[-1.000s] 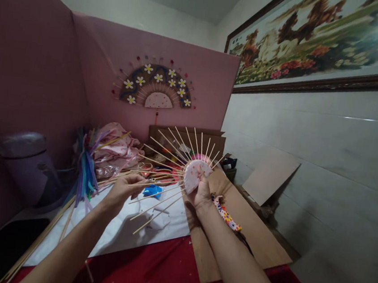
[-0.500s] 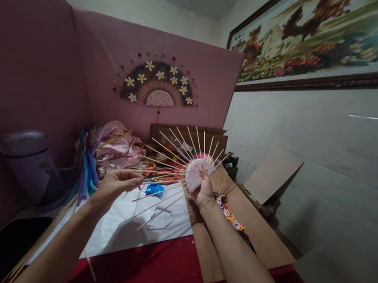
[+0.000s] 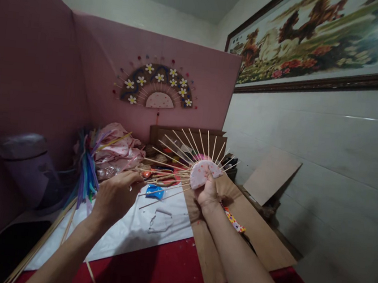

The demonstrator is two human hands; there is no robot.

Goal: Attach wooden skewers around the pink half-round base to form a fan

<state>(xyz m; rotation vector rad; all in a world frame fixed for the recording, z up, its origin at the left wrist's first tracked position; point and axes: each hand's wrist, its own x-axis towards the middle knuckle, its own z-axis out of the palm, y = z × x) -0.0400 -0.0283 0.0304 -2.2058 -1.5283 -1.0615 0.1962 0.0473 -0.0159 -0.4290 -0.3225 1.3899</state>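
My right hand (image 3: 208, 191) is closed on a pink half-round hub (image 3: 205, 172) from which several thin wooden sticks (image 3: 177, 151) fan out up and to the left. It holds this stick fan above the table. My left hand (image 3: 116, 193) is at the left ends of the lowest sticks, fingers curled and pinching near their tips. A finished flowered fan (image 3: 157, 86) hangs on the pink board behind.
A white sheet (image 3: 139, 226) covers the red table (image 3: 168, 270), with a blue piece (image 3: 155, 191) on it. Brown cardboard (image 3: 234, 227) lies at right. A purple bin (image 3: 27, 165), coloured strips (image 3: 87, 167), pink cloth (image 3: 117, 149) and loose sticks (image 3: 39, 243) sit at left.
My right hand has turned the fan so its sticks point more upward and shifted it a little right. My left hand has moved in and closed near the lower stick tips.
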